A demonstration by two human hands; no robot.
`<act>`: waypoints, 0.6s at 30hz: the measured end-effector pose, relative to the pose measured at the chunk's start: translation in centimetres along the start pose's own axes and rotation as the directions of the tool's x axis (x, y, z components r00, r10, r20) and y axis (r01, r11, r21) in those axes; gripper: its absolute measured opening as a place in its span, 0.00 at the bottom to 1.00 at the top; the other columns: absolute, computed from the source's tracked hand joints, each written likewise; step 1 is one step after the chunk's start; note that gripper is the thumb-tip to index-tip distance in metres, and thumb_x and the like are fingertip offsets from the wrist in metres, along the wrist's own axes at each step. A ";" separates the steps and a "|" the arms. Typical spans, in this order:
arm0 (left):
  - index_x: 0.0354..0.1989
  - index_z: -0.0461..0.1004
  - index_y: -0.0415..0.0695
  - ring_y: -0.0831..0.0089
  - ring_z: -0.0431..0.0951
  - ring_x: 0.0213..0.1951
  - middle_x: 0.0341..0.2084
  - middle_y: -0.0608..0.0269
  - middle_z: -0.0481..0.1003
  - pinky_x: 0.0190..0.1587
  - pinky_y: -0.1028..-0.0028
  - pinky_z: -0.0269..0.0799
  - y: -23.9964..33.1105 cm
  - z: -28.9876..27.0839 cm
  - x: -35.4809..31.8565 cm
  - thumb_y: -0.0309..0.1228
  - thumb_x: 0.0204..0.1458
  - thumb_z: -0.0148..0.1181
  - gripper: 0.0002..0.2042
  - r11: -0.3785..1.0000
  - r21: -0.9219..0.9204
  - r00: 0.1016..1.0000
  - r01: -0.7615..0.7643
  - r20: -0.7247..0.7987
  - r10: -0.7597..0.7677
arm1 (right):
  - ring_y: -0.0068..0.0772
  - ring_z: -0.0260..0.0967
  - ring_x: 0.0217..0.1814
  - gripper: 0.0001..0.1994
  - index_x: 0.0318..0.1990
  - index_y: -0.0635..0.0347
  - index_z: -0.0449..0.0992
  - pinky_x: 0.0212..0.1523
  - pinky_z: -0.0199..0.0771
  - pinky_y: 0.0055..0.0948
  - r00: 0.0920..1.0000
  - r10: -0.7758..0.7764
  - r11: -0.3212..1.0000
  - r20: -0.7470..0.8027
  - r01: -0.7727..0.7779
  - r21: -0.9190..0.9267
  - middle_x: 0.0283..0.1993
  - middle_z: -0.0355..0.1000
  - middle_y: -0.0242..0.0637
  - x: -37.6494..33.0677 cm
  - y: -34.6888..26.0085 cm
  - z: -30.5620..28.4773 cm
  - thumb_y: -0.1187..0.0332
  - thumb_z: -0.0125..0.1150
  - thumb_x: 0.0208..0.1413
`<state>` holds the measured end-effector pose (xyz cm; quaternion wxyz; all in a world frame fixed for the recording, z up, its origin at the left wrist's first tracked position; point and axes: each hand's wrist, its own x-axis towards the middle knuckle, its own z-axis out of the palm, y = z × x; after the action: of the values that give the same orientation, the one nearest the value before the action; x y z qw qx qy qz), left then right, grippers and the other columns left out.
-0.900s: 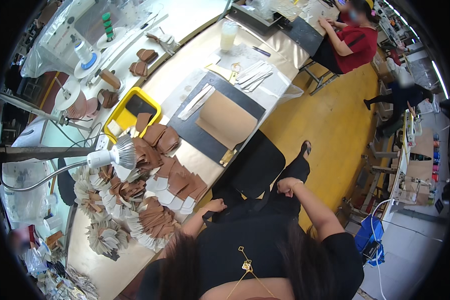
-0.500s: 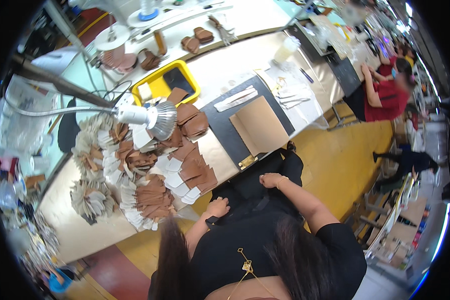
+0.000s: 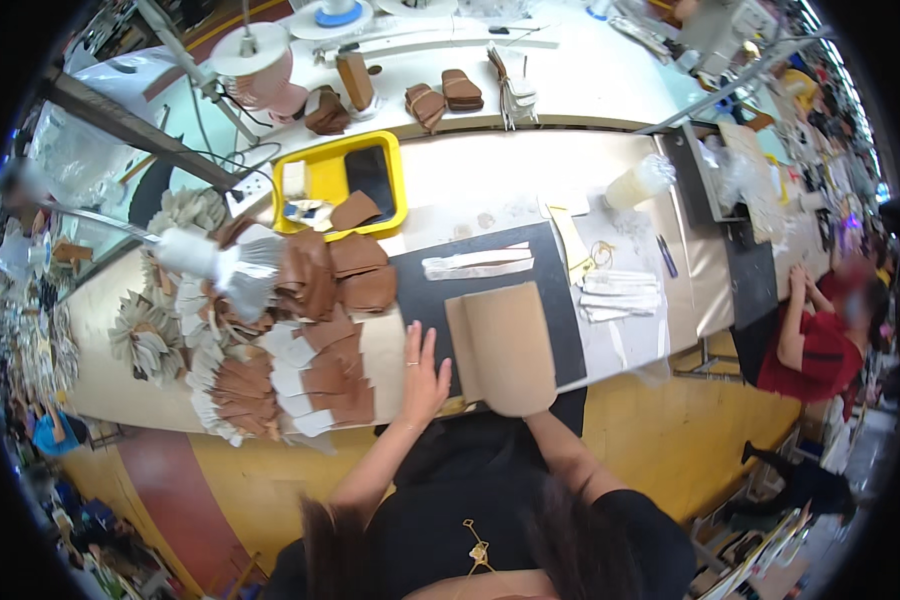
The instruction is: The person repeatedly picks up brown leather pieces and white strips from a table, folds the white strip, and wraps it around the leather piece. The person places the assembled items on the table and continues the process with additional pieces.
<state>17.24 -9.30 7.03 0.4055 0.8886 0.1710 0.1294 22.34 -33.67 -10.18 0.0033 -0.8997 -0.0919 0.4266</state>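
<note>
My left hand [image 3: 426, 384] rests flat, fingers stretched, at the front edge of the black mat [image 3: 425, 335], holding nothing. Right of it, a folded sheet of brown cardboard [image 3: 508, 345] lies on the mat, its near part bent and reaching past the table edge. My right hand goes under that near end, so its fingers are hidden and I cannot see whether it grips the sheet. Behind the cardboard lies a bundle of white strips [image 3: 478, 262]. To the left of my left hand are fanned brown leather pieces [image 3: 338, 375] with white pieces among them.
A lamp [image 3: 220, 262] hangs over the leather piles. Behind stands a yellow tray [image 3: 398, 185] holding a dark phone-like slab and scraps. To the right are white strips [image 3: 618, 295], a pen [image 3: 667, 256] and a plastic bottle [image 3: 638, 184]. A person in red [image 3: 820, 345] sits further right.
Both hands have come forward from my lap, the left onto the mat edge, the right under the cardboard's near end. The cardboard's near edge has become rounded. My view has shifted.
</note>
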 end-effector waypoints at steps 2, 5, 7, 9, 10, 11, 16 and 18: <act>0.65 0.54 0.38 0.48 0.47 0.68 0.66 0.42 0.49 0.67 0.49 0.41 -0.3 1.8 0.3 0.27 0.51 0.55 0.31 0.975 0.220 1.000 -0.024 -0.015 0.028 | 0.49 0.67 0.58 0.17 0.53 0.55 0.72 0.58 0.66 0.39 0.999 -0.008 1.000 -0.041 0.008 0.002 0.54 0.70 0.47 2.5 1.6 0.1 0.66 0.48 0.56; 0.65 0.53 0.39 0.49 0.46 0.69 0.67 0.44 0.49 0.67 0.49 0.38 -0.6 2.5 -0.3 0.27 0.52 0.52 0.30 0.915 0.403 0.996 -0.013 0.083 -0.023 | 0.49 0.67 0.58 0.17 0.53 0.55 0.72 0.58 0.66 0.39 0.997 -0.041 0.999 -0.064 0.040 -0.008 0.54 0.70 0.47 5.1 4.7 -0.6 0.66 0.48 0.56; 0.65 0.54 0.39 0.50 0.47 0.69 0.67 0.44 0.49 0.67 0.50 0.38 -0.4 2.8 0.1 0.27 0.51 0.50 0.30 0.888 0.460 0.990 0.013 0.119 -0.076 | 0.49 0.67 0.58 0.17 0.53 0.55 0.72 0.58 0.66 0.39 0.996 -0.064 0.998 -0.059 0.063 -0.012 0.54 0.70 0.47 5.2 5.5 -0.8 0.66 0.48 0.57; 0.64 0.56 0.41 0.51 0.48 0.68 0.66 0.46 0.51 0.67 0.50 0.38 -0.1 2.8 0.3 0.28 0.52 0.50 0.29 0.888 0.459 0.990 0.025 0.115 -0.087 | 0.49 0.67 0.58 0.18 0.53 0.55 0.72 0.58 0.66 0.39 0.995 -0.089 0.996 -0.051 0.088 -0.023 0.54 0.70 0.47 4.7 6.1 -1.1 0.66 0.48 0.57; 0.64 0.57 0.41 0.52 0.49 0.68 0.66 0.47 0.51 0.67 0.50 0.39 0.1 2.6 0.4 0.29 0.52 0.50 0.28 0.887 0.461 0.989 0.037 0.113 -0.100 | 0.49 0.66 0.58 0.18 0.54 0.55 0.72 0.58 0.66 0.39 0.994 -0.099 0.995 -0.044 0.098 -0.029 0.54 0.70 0.48 4.5 6.2 -1.2 0.66 0.48 0.57; 0.64 0.58 0.41 0.53 0.49 0.68 0.66 0.47 0.52 0.67 0.50 0.39 0.3 2.5 0.5 0.29 0.52 0.51 0.28 0.886 0.463 0.988 0.039 0.116 -0.104 | 0.49 0.66 0.58 0.18 0.54 0.55 0.72 0.58 0.66 0.39 0.993 -0.111 0.993 -0.039 0.109 -0.035 0.54 0.70 0.48 4.2 6.4 -1.3 0.66 0.48 0.57; 0.63 0.60 0.41 0.54 0.50 0.68 0.66 0.48 0.52 0.67 0.51 0.40 0.5 2.4 0.8 0.30 0.51 0.52 0.27 0.885 0.466 0.992 0.027 0.097 -0.082 | 0.49 0.66 0.58 0.18 0.54 0.55 0.72 0.58 0.66 0.39 0.987 -0.158 0.985 -0.043 0.154 -0.075 0.55 0.70 0.48 4.1 7.3 -1.3 0.66 0.48 0.57; 0.62 0.61 0.41 0.54 0.50 0.68 0.66 0.49 0.53 0.67 0.52 0.41 0.4 2.1 0.8 0.30 0.51 0.52 0.27 0.884 0.466 0.992 0.026 0.097 -0.080 | 0.49 0.66 0.58 0.18 0.54 0.55 0.72 0.58 0.66 0.39 0.985 -0.162 0.984 -0.067 0.156 -0.083 0.55 0.70 0.48 3.8 8.1 -1.0 0.66 0.48 0.57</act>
<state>18.87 -10.64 6.05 0.1938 0.9606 0.1979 0.0228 26.78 -40.92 -13.12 0.0058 -0.9040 -0.1799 0.3879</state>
